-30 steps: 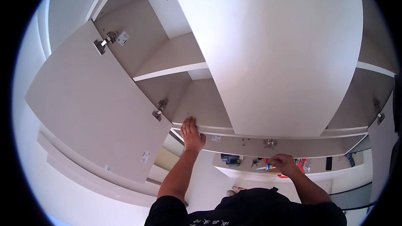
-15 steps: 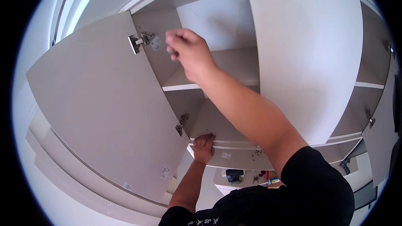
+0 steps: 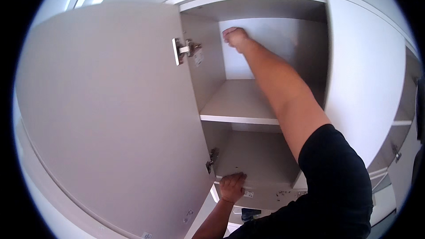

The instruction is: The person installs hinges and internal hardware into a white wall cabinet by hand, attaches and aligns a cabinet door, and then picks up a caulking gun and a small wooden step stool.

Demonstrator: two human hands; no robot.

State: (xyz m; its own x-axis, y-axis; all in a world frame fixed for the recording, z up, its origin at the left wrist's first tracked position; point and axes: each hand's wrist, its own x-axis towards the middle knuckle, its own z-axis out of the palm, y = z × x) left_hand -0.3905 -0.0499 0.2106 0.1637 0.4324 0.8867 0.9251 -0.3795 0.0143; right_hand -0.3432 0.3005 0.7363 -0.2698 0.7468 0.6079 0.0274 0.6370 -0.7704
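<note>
My right hand (image 3: 236, 39) reaches up into the upper compartment of a wall cabinet, in front of its white back panel (image 3: 265, 59). Its fingers are curled together; whatever they hold, if anything, is too small to make out. Lower down, my left hand (image 3: 233, 187) grips the front edge of the cabinet's bottom board (image 3: 261, 155), fingers bent over it. To the left a large grey door (image 3: 110, 106) hangs swung out on an upper hinge (image 3: 186, 49) and a lower hinge (image 3: 212, 161). A shelf (image 3: 241, 102) with a white front edge divides the compartments.
A closed white door (image 3: 361, 75) covers the section to the right. Beyond it are more shelves (image 3: 402, 123) and another hinged door (image 3: 405, 163). Small dark bits (image 3: 283, 193) lie on a ledge under the cabinet, and a dark object (image 3: 250, 213) shows below.
My view has shifted up and closer to the cabinet. My right hand has gone deeper into the upper compartment, away from the upper hinge. My left hand stays on the bottom edge.
</note>
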